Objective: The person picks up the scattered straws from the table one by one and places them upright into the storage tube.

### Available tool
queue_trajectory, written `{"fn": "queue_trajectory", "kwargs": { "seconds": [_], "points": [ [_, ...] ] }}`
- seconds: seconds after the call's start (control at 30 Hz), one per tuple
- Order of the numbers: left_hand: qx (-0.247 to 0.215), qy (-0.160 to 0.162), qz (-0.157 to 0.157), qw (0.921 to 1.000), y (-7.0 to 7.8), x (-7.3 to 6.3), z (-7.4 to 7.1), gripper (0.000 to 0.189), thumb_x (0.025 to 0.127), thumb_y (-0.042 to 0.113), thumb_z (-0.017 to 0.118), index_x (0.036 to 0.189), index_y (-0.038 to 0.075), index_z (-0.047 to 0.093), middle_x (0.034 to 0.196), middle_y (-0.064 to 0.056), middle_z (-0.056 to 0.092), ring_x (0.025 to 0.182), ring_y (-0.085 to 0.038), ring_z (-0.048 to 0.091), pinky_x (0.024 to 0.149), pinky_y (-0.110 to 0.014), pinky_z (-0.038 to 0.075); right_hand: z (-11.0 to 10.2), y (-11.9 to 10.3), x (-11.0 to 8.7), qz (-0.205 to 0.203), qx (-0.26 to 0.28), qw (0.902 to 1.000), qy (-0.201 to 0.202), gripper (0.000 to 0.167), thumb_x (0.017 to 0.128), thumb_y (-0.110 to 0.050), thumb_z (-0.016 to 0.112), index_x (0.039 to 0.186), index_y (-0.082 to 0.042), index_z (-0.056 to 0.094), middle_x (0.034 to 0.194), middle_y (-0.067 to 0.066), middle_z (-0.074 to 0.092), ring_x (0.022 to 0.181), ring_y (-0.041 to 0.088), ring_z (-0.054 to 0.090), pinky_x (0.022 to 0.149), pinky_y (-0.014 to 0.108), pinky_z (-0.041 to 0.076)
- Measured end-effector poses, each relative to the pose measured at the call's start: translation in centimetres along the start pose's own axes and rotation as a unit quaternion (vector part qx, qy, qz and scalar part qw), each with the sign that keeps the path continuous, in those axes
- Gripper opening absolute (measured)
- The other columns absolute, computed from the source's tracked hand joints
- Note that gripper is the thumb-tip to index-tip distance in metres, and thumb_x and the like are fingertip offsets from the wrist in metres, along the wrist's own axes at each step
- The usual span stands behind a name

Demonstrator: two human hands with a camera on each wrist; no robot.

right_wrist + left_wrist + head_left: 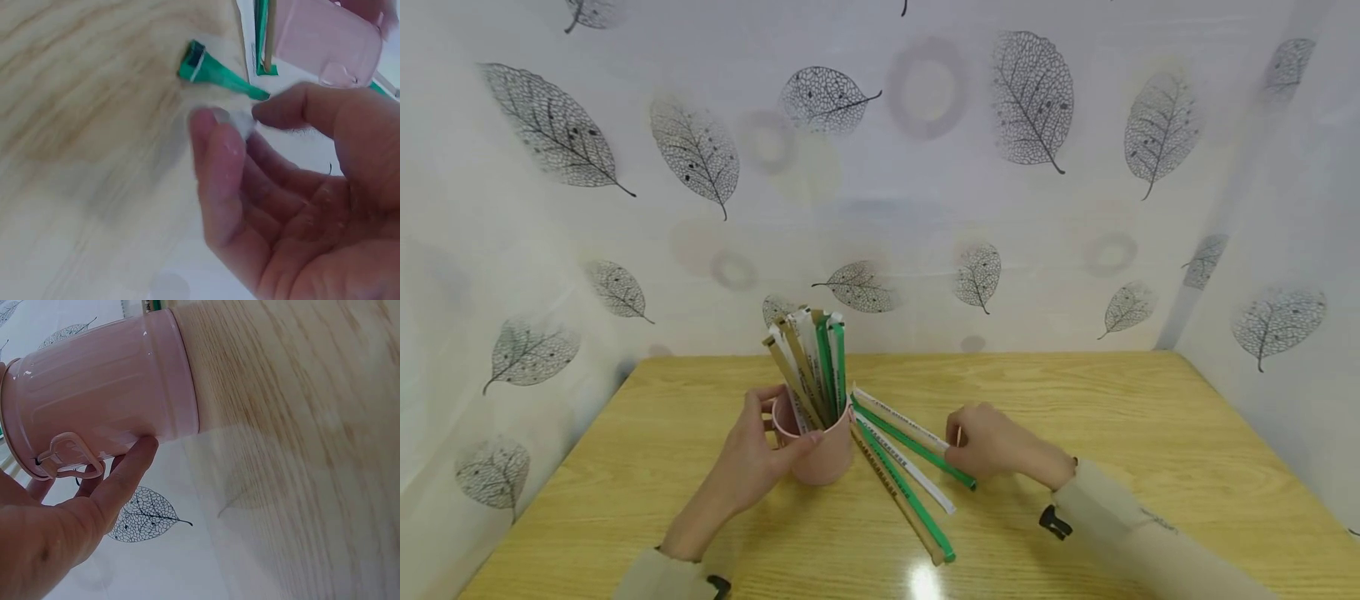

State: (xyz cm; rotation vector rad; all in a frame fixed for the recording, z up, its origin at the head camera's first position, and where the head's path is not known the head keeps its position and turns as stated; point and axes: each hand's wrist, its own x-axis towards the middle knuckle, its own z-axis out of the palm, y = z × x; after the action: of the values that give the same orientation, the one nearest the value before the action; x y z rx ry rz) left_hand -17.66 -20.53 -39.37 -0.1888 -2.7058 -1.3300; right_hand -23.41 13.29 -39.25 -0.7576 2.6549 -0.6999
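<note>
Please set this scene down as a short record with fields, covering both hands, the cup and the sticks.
Cup: pink, upright on the table, one handle visible in the left wrist view
Sticks in cup: brown, white and green, standing in a bunch; exact count unclear
Sticks on table: five, fanned out beside the cup; two white, two green, one brown
Left hand: holds the cup, thumb near its rim
Right hand: pinches the end of the farthest white stick
Backdrop: pale, leaf-printed

Upright pink cup (824, 458), white, brown and green wrapped sticks (809, 367) leaning inside, five more sticks (917, 475) fanned alongside
</note>
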Motion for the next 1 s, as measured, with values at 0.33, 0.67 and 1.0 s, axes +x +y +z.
{"fn": "queue_trajectory", "kwargs": {
  "seconds": [0.33, 0.67, 1.0],
  "points": [
    [-0.004, -0.001, -0.001, 1.0, 0.0, 0.0, 0.0, 0.079, 0.091, 0.043, 0.076, 0.147, 0.007, 0.033, 0.132, -0.019, 0.054, 0.111, -0.03, 0.064, 0.084, -0.035, 0.054, -3.1, 0.9, -0.6, -0.054, 0.05, 0.979, 0.19, 0.014, 0.09, -0.009, 0.071, 0.104, -0.007, 0.075, 0.088, 0.004, 0.073, 0.071, 0.009, 0.063, 0.059, 0.023, 0.05],
    [0.001, 0.0, -0.002, 1.0, -0.1, 0.0, 0.0, 0.08, 0.091, 0.044, 0.076, 0.147, 0.008, 0.033, 0.133, -0.019, 0.054, 0.112, -0.031, 0.064, 0.084, -0.036, 0.055, -5.2, 1.0, -1.2, -0.122, 0.191, 0.9222, 0.314, 0.01, 0.095, -0.007, 0.072, 0.104, -0.005, 0.073, 0.112, 0.015, 0.075, 0.091, 0.0, 0.072, 0.071, 0.023, 0.06],
    [-0.005, -0.001, -0.007, 1.0, 0.0, 0.0, 0.0, 0.081, 0.09, 0.045, 0.076, 0.147, 0.007, 0.033, 0.133, -0.019, 0.054, 0.11, -0.029, 0.065, 0.085, -0.035, 0.055, -6.2, 0.1, -0.6, -0.252, 0.271, 0.8487, 0.378, 0.039, 0.089, 0.014, 0.068, 0.126, 0.004, 0.063, 0.096, 0.0, 0.079, 0.084, 0.012, 0.077, 0.073, 0.022, 0.06]
  ]
}}
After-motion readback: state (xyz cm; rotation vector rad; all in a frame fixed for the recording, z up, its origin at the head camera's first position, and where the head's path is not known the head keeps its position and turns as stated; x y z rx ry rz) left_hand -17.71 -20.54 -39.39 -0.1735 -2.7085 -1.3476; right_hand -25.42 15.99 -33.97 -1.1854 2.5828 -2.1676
